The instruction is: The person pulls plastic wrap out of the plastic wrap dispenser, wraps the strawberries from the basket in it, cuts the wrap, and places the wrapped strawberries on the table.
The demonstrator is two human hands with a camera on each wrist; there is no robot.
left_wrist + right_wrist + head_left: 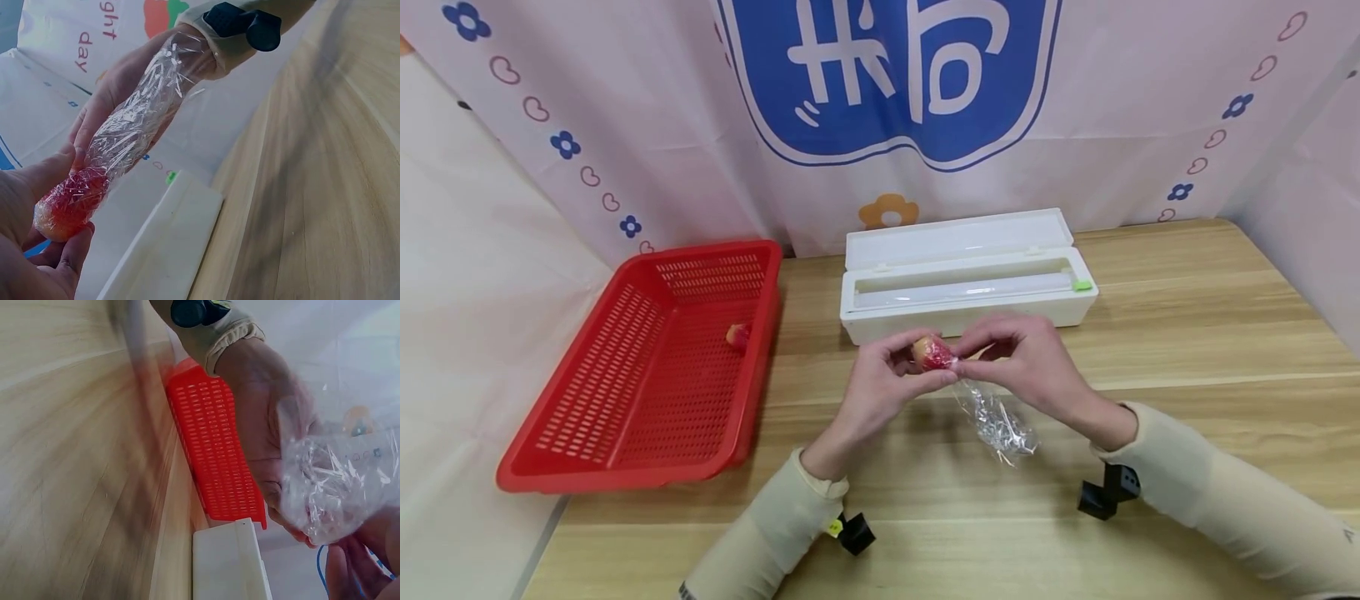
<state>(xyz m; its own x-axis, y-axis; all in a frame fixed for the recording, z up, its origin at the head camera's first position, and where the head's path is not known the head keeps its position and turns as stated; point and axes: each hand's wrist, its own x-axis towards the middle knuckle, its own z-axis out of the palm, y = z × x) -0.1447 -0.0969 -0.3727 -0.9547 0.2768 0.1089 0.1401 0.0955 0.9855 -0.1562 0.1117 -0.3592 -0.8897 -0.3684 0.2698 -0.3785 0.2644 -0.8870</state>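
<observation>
A small red-and-yellow fruit [932, 352], its exact kind unclear, is wrapped in clear plastic wrap [996, 421]. My left hand [876, 385] holds the fruit between thumb and fingers above the table. With thumb and fingertips, my right hand [1033, 364] pinches the gathered film right beside the fruit. Crumpled film trails loosely from that pinch, down and to the right in the head view. The left wrist view shows the red end of the wrapped fruit [72, 203] towards the loose film. In the right wrist view, crinkled film [337, 481] covers much of the fruit and left fingers.
A white wrap dispenser box [962, 317] stands behind the hands, lid raised, with a roll inside and a green piece at its right end. To the left, a red plastic basket [752, 400] contains another red-and-yellow fruit [738, 336]. A printed curtain hangs behind the wooden table [1210, 333].
</observation>
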